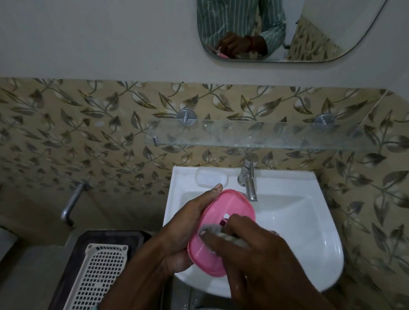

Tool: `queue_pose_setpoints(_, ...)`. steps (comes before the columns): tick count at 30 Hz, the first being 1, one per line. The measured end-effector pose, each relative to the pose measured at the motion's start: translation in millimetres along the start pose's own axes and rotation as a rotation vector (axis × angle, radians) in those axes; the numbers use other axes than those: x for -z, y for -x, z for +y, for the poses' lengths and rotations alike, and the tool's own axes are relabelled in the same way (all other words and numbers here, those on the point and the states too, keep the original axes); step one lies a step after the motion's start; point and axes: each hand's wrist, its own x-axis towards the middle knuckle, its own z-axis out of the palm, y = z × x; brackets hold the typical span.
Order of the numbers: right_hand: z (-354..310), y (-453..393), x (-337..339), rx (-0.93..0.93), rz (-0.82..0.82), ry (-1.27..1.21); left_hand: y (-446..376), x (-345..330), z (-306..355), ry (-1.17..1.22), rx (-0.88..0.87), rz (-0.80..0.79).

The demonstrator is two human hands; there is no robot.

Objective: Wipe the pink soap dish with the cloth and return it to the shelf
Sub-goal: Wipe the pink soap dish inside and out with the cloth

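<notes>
- A metal pipe (pixel 72 203) comes out of the leaf-patterned tile wall (pixel 56 131) at the left and bends down toward the floor.
- Near and left of the basin, a cream perforated plastic basket (pixel 97 277) lies on a dark tray-like surface (pixel 72 266).
- The left hand (pixel 182 235) grasps the pink soap dish (pixel 220 230) by its left edge, the thumb lying along the rim and the fingers curled underneath; the dish is held tilted over the left part of the white washbasin (pixel 313 233), off the shelf.
- The right hand (pixel 257 256) is clenched on a grey cloth (pixel 220 235) and presses it against the middle of the dish; the hand is blurred and covers most of the cloth.
- A moulded soap recess (pixel 211 177) sits on the far left ledge of the basin, just beyond the dish.
- A chrome tap (pixel 248 179) stands at the far middle of the basin, its spout just right of the dish's far end.
- A glass shelf (pixel 271 136) is fixed to the tile wall above the tap on two round metal mounts.
- A mirror (pixel 326 30) on the plain wall farther up reflects a striped sleeve and a hand.
</notes>
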Motion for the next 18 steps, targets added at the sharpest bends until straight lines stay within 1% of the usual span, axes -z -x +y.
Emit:
queue_pose_setpoints(1, 0.6, 1.3, 0.8, 0.018, 0.001, 0.007, -0.2, 0.3, -0.9, -0.007, -0.004, -0.004)
queue_pose_setpoints(2, 5.6, -1.1, 3.3, -0.007, 0.039, 0.002, -0.6, 0.8, -1.9, -0.008, -0.015, -0.014)
queue_pose_setpoints(4, 16.6, -6.6, 8.7, -0.119, 0.159, -0.018, -1.2, 0.7, -3.4, -0.005, -0.037, -0.032)
queue_pose_setpoints(5, 17.2, -7.4, 9.8, -0.143, 0.174, -0.020, -1.5, 0.8, -3.9, 0.006, -0.035, -0.040)
queue_pose_setpoints(6, 13.6, -6.0, 8.4, -0.128, 0.137, -0.023, -1.3, 0.9, -3.7, 0.020, -0.025, -0.051)
queue_pose_setpoints(8, 0.3, 2.3, 2.3, -0.040, 0.018, -0.039, 0.7, -0.1, -2.0, 0.021, 0.004, -0.052)
queue_pose_setpoints(9, -2.4, 5.8, 0.4, 0.002, -0.010, -0.029, 0.6, 0.4, -2.0, 0.012, 0.012, -0.041)
queue_pose_setpoints(10, -0.1, 5.3, 1.1, 0.007, -0.001, -0.019, 0.1, 0.8, -1.9, 0.006, 0.008, -0.032)
queue_pose_setpoints(13, 14.5, -3.9, 7.1, -0.133, 0.176, -0.037, -2.0, 1.4, -0.7, 0.001, -0.032, -0.031)
queue_pose_setpoints(14, 14.3, -5.1, 7.1, -0.153, 0.186, -0.038, -2.4, 1.2, 0.0, -0.007, -0.038, -0.026)
queue_pose_setpoints(16, 3.7, -0.9, 1.7, -0.114, 0.092, -0.047, -0.8, 0.1, 1.0, -0.007, -0.013, -0.016)
queue_pose_setpoints(18, -2.6, 4.9, -0.6, -0.014, 0.021, -0.034, -0.5, -0.8, -0.4, -0.009, 0.015, -0.030)
